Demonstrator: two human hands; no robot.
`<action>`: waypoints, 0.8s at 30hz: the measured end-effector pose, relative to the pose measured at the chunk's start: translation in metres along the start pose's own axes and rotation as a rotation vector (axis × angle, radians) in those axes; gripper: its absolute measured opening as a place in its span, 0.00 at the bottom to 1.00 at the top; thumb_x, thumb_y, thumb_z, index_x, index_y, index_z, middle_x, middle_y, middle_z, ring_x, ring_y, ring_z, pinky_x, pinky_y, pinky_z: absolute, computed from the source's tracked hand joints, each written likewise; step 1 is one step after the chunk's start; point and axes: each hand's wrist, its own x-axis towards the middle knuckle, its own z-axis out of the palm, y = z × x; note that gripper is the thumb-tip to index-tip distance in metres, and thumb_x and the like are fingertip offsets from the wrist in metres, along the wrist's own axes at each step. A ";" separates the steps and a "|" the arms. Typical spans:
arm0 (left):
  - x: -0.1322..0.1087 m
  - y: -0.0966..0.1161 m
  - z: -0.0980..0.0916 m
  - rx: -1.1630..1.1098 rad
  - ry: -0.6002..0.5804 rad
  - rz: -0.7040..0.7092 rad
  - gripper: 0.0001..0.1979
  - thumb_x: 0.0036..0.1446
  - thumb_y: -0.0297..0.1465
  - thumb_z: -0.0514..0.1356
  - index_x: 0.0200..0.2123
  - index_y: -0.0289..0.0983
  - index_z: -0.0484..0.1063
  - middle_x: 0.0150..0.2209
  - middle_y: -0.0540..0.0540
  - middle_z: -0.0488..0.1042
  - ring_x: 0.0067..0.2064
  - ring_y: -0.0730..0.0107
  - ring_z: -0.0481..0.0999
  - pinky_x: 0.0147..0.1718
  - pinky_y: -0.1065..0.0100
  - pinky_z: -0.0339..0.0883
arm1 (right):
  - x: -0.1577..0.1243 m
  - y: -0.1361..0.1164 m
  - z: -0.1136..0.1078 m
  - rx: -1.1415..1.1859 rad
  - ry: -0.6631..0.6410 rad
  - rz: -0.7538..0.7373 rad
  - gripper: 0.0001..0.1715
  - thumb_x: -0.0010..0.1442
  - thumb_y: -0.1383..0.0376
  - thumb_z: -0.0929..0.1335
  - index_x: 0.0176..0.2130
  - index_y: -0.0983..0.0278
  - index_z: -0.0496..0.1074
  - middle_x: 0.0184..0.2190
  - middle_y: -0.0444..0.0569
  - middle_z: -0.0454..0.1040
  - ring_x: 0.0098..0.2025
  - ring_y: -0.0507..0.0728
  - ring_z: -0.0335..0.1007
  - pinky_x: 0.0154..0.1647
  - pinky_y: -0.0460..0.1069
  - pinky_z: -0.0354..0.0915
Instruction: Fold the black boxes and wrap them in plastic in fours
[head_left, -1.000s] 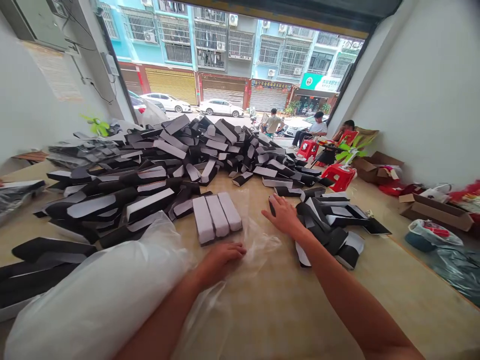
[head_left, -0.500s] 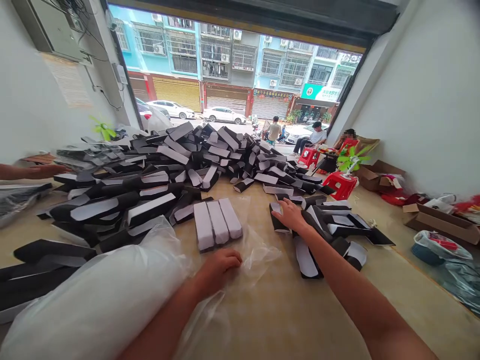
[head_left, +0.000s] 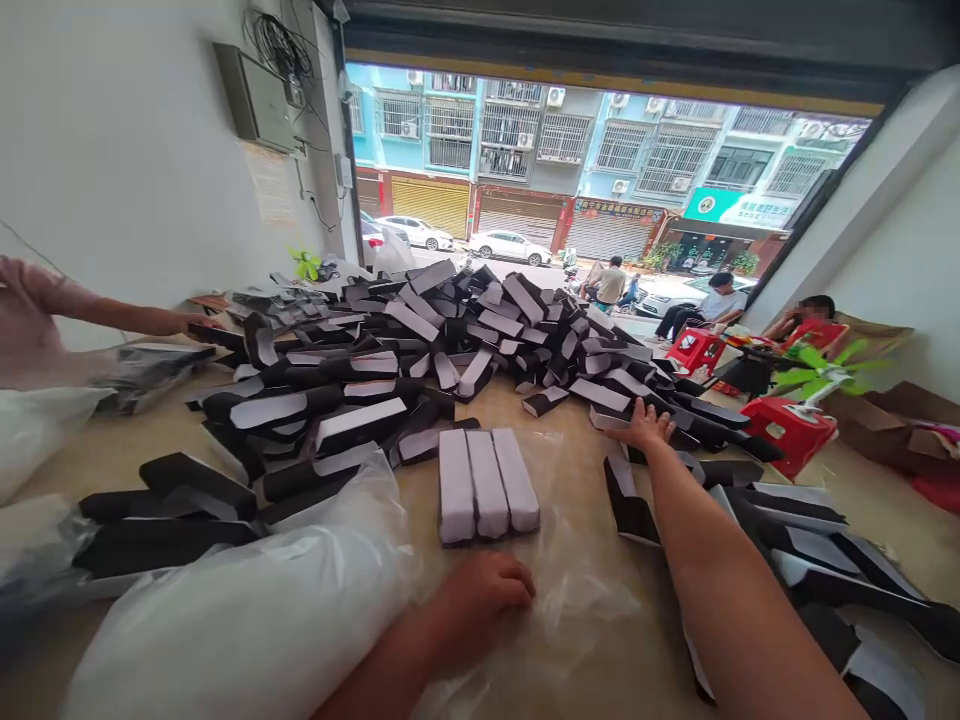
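Note:
Three long blocks with white tops and dark sides (head_left: 487, 490) stand side by side on the table, on or by a thin clear plastic bag (head_left: 585, 595). Just in front of them is my left hand (head_left: 484, 600), closed with its fingers curled; whatever they may hold is hidden. My right hand (head_left: 645, 425) reaches forward with fingers spread, at the near right edge of a big heap of black-and-white folded pieces (head_left: 502, 320). It touches or hovers over pieces there and grips none that I can see. A bulky translucent plastic bag (head_left: 247, 610) lies beside my left forearm.
At the left, another person's hand (head_left: 202, 325) is at the heap, near plastic-wrapped pieces (head_left: 150, 370). More loose pieces (head_left: 817, 550) lie right of my right forearm. Beyond the table's right side are red stools (head_left: 791, 430), a green-bladed fan (head_left: 825, 375) and seated people.
The view has swung left, so the scene sits further right. My right hand has moved forward, from the nearer pieces to the heap's edge. My left hand stays before the three blocks.

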 end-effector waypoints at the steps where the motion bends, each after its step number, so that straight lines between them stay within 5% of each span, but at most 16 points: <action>1: 0.000 -0.001 0.001 0.006 -0.002 -0.007 0.11 0.57 0.20 0.58 0.33 0.38 0.78 0.43 0.46 0.82 0.47 0.64 0.78 0.47 0.65 0.68 | 0.006 0.003 0.004 0.005 -0.003 0.011 0.73 0.47 0.42 0.74 0.73 0.72 0.40 0.72 0.72 0.41 0.73 0.81 0.32 0.69 0.71 0.35; 6: 0.003 -0.003 0.002 0.039 -0.052 -0.009 0.06 0.57 0.23 0.61 0.33 0.37 0.78 0.43 0.47 0.82 0.48 0.64 0.78 0.49 0.65 0.67 | 0.021 0.002 0.012 0.009 -0.063 -0.018 0.61 0.54 0.47 0.72 0.73 0.66 0.43 0.71 0.69 0.49 0.72 0.85 0.33 0.63 0.79 0.40; 10: 0.003 0.001 -0.001 0.033 -0.055 -0.035 0.09 0.57 0.21 0.60 0.34 0.37 0.78 0.44 0.47 0.82 0.49 0.65 0.78 0.49 0.65 0.67 | 0.013 -0.016 0.011 -0.008 -0.130 -0.150 0.44 0.61 0.54 0.68 0.69 0.68 0.56 0.65 0.69 0.63 0.68 0.82 0.51 0.61 0.76 0.49; 14: 0.002 0.004 -0.003 0.009 -0.017 -0.030 0.10 0.55 0.19 0.59 0.34 0.37 0.79 0.44 0.46 0.82 0.47 0.63 0.78 0.49 0.64 0.67 | -0.009 -0.034 0.017 -0.016 -0.137 -0.294 0.35 0.61 0.60 0.67 0.66 0.65 0.63 0.60 0.65 0.70 0.63 0.75 0.63 0.63 0.74 0.49; 20: 0.003 0.002 -0.005 -0.024 0.003 0.013 0.12 0.56 0.20 0.56 0.34 0.37 0.79 0.42 0.44 0.82 0.46 0.62 0.79 0.47 0.63 0.68 | -0.062 -0.044 0.020 0.024 -0.124 -0.589 0.25 0.56 0.68 0.70 0.53 0.59 0.76 0.54 0.53 0.77 0.59 0.66 0.69 0.60 0.59 0.59; 24: 0.004 0.001 -0.007 -0.035 -0.004 0.031 0.12 0.57 0.20 0.55 0.33 0.36 0.79 0.42 0.42 0.81 0.46 0.61 0.78 0.47 0.63 0.68 | -0.091 -0.037 0.004 0.059 -0.039 -0.598 0.22 0.58 0.68 0.70 0.52 0.62 0.76 0.51 0.56 0.79 0.56 0.67 0.72 0.58 0.59 0.61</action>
